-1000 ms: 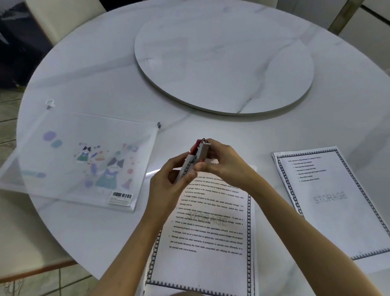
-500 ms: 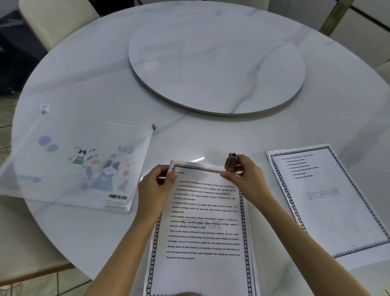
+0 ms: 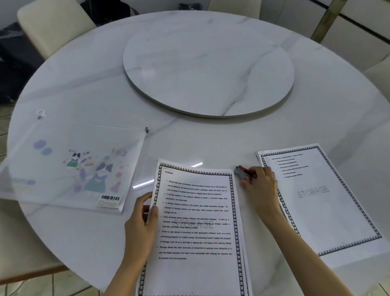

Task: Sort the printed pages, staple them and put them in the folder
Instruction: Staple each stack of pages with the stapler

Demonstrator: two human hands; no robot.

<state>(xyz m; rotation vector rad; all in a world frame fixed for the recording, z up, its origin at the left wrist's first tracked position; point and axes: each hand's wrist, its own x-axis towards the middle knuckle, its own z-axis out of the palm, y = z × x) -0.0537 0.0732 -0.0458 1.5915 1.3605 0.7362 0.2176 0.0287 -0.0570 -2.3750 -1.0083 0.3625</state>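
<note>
Right hand (image 3: 261, 184) was curled round a small red and grey stapler (image 3: 243, 172), down on the bench (image 3: 212, 141), just beside the top right corner of the middle pile of pages (image 3: 195, 218). Left hand (image 3: 140, 221) held that pile by its left edge, with the thumb on top of the paper.

This looked like the stapling step. I could not tell if a staple was in the pile yet. If not, the next move would need the edges lined up and the stapler's mouth slid over a top corner, then one firm squeeze.

At 3 o'clock from the hands lay a second pile of pages (image 3: 318, 196), touching the right wrist. At 10 o'clock lay the see-through folder (image 3: 66, 168) with cartoon cats, flat and apart from the pages. At 12 o'clock sat a round turning plate (image 3: 208, 68).

Counted: two hands, one stapler, two piles, one folder, one turning plate.
</note>
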